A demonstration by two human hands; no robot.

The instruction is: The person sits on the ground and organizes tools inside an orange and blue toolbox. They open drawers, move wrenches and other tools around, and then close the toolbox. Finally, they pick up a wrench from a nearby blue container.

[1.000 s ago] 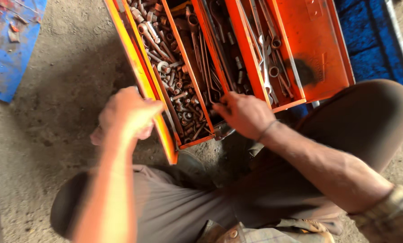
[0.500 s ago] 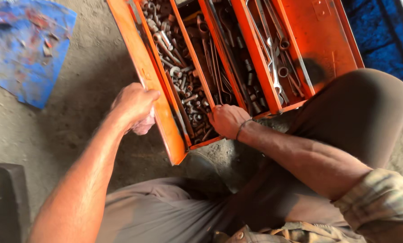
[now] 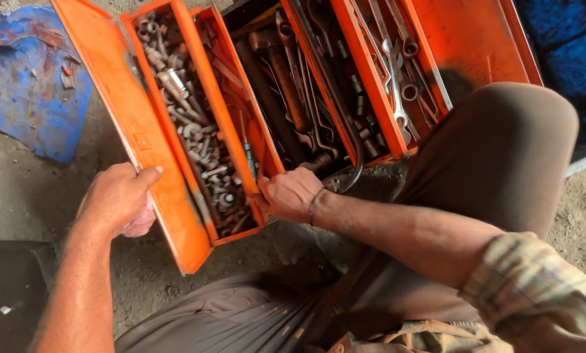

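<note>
An orange cantilever toolbox [image 3: 146,140] lies spread open on the dirt floor in front of me. My left hand [image 3: 117,199] grips the outer edge of its left lid. The left tray [image 3: 195,140] holds several sockets, bolts and bits. My right hand [image 3: 291,194] is closed on the near end of the middle tray wall, beside the deep centre compartment [image 3: 293,104] full of wrenches and long tools. The right tray [image 3: 397,72] holds combination spanners. My knee in brown trousers [image 3: 502,163] rises at the right.
A blue painted sheet [image 3: 31,85] lies on the ground at the upper left. A dark box corner [image 3: 5,294] shows at the lower left. A blue surface [image 3: 567,46] sits beyond the toolbox at the upper right.
The left trays and lid have swung out to the left, exposing the deep centre compartment. Both hands moved left and down with them.
</note>
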